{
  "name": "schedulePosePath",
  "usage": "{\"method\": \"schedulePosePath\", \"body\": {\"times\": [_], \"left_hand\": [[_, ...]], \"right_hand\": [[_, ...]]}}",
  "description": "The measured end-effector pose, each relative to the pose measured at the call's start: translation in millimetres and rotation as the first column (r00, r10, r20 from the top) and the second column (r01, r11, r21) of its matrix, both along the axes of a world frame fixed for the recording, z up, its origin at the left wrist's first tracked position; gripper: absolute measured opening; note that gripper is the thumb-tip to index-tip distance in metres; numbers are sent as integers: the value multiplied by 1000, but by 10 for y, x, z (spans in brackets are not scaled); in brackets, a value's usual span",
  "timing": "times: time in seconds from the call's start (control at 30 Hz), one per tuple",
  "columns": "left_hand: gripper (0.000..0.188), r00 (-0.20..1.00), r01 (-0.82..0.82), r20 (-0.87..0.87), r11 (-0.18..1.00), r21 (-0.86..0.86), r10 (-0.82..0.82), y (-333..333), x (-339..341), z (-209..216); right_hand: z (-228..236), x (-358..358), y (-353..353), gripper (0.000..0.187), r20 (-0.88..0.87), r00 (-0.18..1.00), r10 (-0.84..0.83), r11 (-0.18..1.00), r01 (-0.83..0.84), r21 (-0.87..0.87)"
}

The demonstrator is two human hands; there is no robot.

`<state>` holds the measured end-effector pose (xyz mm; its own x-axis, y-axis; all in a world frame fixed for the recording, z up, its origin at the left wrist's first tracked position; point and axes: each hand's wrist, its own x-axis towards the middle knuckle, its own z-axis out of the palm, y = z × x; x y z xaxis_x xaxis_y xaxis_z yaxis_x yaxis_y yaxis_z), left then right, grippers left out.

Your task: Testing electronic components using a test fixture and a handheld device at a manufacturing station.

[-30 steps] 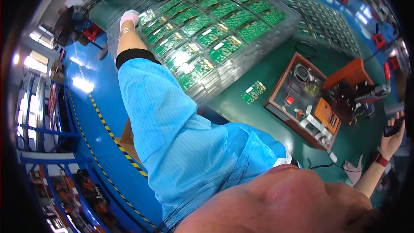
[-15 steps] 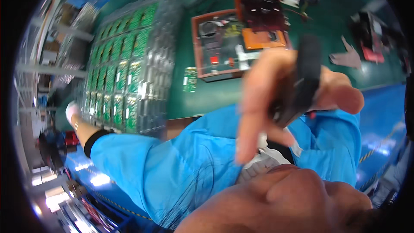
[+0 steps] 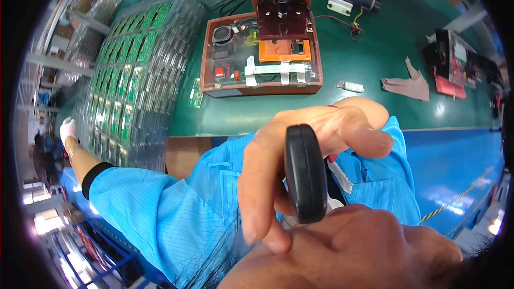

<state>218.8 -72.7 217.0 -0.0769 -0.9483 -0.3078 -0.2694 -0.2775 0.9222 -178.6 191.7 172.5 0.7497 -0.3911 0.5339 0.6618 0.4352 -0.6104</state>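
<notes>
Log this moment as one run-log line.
Left hand: beside stacked clear plastic trays of rectangular green circuit boards | Right hand: gripping rounded black device | On green table: reddish-brown rectangular box

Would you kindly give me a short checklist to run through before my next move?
1. Right hand holding the black device: ok, held up close to the face.
2. Right hand gloved: not ok, it is bare.
3. Left hand touching the stacked clear trays: cannot tell; it is beside them, small in view.
4. Loose circuit board outside the red-brown box: ok.
5. Pale glove-like item clear of both hands: ok, on the green table.
</notes>
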Motion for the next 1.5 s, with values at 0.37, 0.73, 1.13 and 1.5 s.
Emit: {"method": "schedulePosePath", "body": {"times": [0.37,0.73,1.13,1.5], "left_hand": [[54,848,-333,462,939,83,260,691,2340,-656],[37,721,-658,132,731,-180,681,1354,1846,-2473],[41,762,-640,38,760,-117,647,1464,2091,-2804],[40,692,-652,-403,758,6,599,1222,2386,-3490]], "right_hand": [[11,256,-103,107,-4,957,291,950,-289,115],[-208,1084,-333,102,40,815,578,809,-579,101],[-344,1719,-664,115,-219,842,494,856,-425,295],[-702,1918,-824,95,-244,823,513,851,-450,272]]}}
